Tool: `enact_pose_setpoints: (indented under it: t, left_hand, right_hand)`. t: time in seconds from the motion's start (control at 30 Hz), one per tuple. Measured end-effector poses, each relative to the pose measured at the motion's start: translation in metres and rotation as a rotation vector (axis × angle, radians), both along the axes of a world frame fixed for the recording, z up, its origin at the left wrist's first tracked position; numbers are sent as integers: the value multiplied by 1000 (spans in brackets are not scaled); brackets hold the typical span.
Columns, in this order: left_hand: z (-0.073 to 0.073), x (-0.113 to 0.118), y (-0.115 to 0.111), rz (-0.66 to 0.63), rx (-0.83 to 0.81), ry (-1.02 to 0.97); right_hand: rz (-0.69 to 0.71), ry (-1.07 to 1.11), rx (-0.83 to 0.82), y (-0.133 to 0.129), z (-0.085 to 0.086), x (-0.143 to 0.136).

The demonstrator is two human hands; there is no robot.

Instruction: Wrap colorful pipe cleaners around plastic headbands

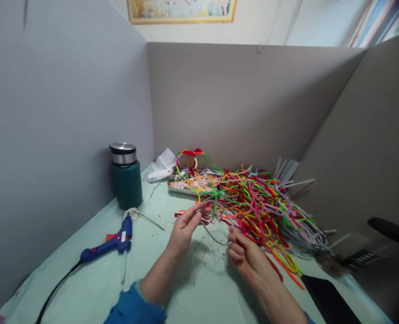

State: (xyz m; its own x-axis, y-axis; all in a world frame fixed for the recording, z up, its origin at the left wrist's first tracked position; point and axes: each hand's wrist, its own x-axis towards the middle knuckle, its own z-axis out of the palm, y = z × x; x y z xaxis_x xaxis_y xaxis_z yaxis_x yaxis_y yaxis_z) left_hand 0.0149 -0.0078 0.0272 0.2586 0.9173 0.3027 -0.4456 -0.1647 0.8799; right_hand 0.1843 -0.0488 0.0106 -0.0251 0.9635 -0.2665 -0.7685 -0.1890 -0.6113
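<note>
A thin grey wire (213, 238), bowed in a curve, spans the gap between my two hands above the table. My left hand (186, 225) pinches one end of it between thumb and fingers. The other end is in the closed fingers of my right hand (241, 252). Just behind the hands lies a big tangled heap of coloured pipe cleaners (253, 198), red, pink, green, yellow and orange. Part of the wire's upper side blends into that heap, so I cannot tell whether it forms a full loop.
A blue glue gun (109, 243) with a cord lies left, near a teal bottle (127, 184). A metal tray (182, 191) of small pieces stands behind, with pipe-cleaner rings (186, 162) and white tissue (163, 165). Grey wires (300, 236) and a black phone-like slab (330, 299) lie right.
</note>
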Motion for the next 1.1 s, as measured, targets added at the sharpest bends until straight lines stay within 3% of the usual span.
enact_pose_setpoints:
  t: [0.13,0.23,0.3,0.37,0.47,0.5,0.57,0.73,0.9,1.1]
  left_hand:
    - [4,-7,0,87,131,84]
    - [7,-13,1,288,328,321]
    - [9,-15,2,394,444,406]
    - [11,-16,2,418,489,407]
    - [11,-13,1,344,341,373]
    - [10,-11,1,300,243,362]
    - [6,-8,3,199,39,343]
    - [-8,-5,12,3,-214,442]
    - [-15,-4,17,57,-291,539]
    - [-15,0,16,23,-345,590]
  right_hand:
    - [195,28,-114,1,-8,-6]
    - [283,-21,-137,1,-11,-6]
    - [359,-202,-119,3,-12,-3]
    - [362,-552,-42,10,-11,2]
    - [68,-975,142,31,-6,8]
    - [-52,-1001,190,40,-4,9]
    - [-122,-981,240,59,0,6]
    - [-87,-906,354,81,6,-13]
    - [-63,-904,443,65,25,-4]
    - [61,-1235,592,50,49,21]
